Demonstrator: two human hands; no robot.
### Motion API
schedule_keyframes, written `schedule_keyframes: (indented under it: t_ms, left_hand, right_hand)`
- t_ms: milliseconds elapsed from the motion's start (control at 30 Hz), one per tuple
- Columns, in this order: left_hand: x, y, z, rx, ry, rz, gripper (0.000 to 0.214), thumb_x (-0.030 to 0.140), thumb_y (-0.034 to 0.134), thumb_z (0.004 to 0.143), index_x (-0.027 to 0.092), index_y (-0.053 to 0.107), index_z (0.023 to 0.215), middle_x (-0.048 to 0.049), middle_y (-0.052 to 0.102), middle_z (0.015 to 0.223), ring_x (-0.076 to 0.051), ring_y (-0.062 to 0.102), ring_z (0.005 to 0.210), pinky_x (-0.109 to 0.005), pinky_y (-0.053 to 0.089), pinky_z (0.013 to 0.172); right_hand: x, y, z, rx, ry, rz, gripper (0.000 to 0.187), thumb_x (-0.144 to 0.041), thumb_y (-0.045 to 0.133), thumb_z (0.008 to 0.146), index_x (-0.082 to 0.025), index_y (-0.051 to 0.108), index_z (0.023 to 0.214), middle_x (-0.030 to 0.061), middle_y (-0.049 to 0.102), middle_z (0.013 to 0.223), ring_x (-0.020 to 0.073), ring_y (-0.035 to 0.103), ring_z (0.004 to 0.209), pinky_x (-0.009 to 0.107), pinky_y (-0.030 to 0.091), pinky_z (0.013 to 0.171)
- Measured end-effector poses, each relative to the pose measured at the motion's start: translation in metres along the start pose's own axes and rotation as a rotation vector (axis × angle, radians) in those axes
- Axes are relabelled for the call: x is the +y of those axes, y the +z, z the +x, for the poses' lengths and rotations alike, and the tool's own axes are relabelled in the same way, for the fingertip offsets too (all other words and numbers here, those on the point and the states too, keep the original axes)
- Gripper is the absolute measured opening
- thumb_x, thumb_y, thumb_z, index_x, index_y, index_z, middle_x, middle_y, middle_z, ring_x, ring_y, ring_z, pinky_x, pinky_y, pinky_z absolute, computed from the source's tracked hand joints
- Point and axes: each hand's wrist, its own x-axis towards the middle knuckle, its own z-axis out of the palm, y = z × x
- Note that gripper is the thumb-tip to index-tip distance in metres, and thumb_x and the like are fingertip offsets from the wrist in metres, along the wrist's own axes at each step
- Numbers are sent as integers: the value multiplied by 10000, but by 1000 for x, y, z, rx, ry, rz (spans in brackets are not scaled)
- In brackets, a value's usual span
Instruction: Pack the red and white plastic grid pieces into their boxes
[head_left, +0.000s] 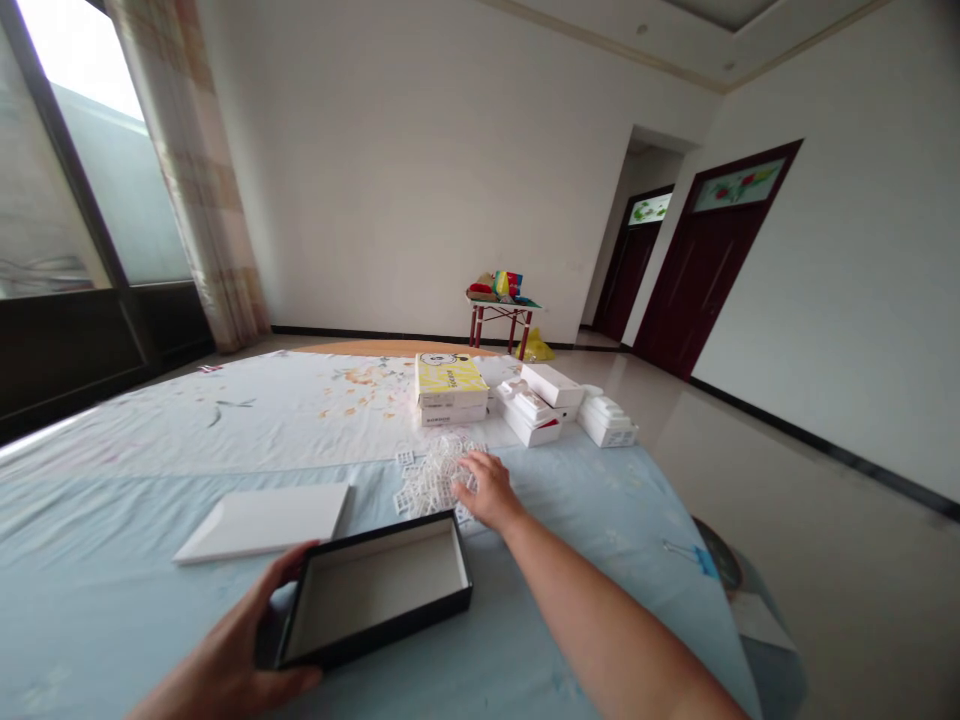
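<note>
Black, shallow, rectangular box [397, 630], seemingly cardboard, pale-lined, lidless, nothing showing inside: the nearest item I log on the surface [600, 560]. Long axis left to right, right end angled away from me.

Left hand [244, 645]: fingers clasped about the box's left end, thumb at the near side, the others at the far side.

Right hand [493, 490]: fingers bent over a loose heap of small white lattice pieces [427, 485], seemingly plastic. From my remote post I can't make out whether a piece is pinched.

Governing relation: heap under and left of the right fingers, just past the box's far right corner. Right hand nearer to it; left hand well apart, at the box's opposite end.

White, flat, rectangular panel or lid [266, 518]: one, lying beyond the box, left of the heap.

Yellow-and-white printed carton [450, 378]: one, stacked on a white carton, behind the heap.

White oblong cartons [553, 384]: a cluster, right of the printed one.

Coverings: light blue cloth [90, 590] near, white floral cloth [285, 430] far; right edge curved.

Room: glossy pale floor [750, 450]; small red-legged table [474, 326] bearing colourful goods; yellow plastic bag [535, 346]; patterned curtain [195, 180], left; dark red doors [679, 275], right; plain white wall [420, 180].
</note>
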Motion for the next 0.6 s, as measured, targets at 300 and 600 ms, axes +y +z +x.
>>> schedule_keyframes:
  t_ms: [300, 600]
  left_hand:
    - [36, -6, -8, 2, -131, -12, 980, 330, 736, 561, 320, 161, 1355, -76, 458, 1286, -234, 558, 983, -361, 458, 876]
    - [59, -2, -4, 45, -78, 38, 932, 291, 734, 565, 349, 196, 1324, -43, 370, 1364, -218, 513, 1028, -329, 452, 882]
  right_hand:
    - [9, 9, -5, 6, 83, -45, 587, -471, 540, 766, -125, 495, 1238, 159, 465, 1303, 280, 400, 1220, 428, 298, 1019]
    - [5, 2, -7, -107, -8, -45, 550, -431, 552, 764, -134, 515, 1226, 132, 501, 1272, 261, 414, 1193, 397, 290, 1019]
